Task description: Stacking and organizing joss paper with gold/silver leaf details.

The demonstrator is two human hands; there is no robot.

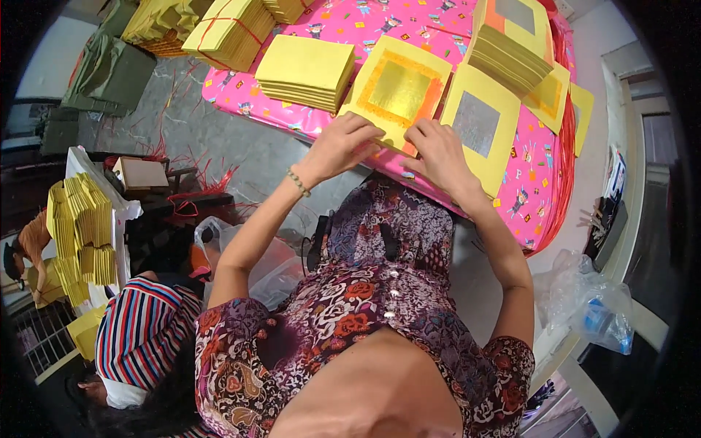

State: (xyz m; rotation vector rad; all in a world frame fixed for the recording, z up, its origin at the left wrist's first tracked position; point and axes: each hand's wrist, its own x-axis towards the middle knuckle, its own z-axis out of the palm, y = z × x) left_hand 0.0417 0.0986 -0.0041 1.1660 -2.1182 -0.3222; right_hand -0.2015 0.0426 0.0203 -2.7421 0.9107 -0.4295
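Head view: the left hand [343,144] and right hand [443,153] are both half-curled, fingers bent, at the near edge of a yellow sheet [399,85]; whether either pinches it, I cannot tell, since the fingertips are partly hidden. The sheet lies on a pink patterned bench [527,175], its gold square framed in uneven orange, its near edge partly covered by the hands. Farther off, a thick yellow stack [505,60] runs out of view at the top.
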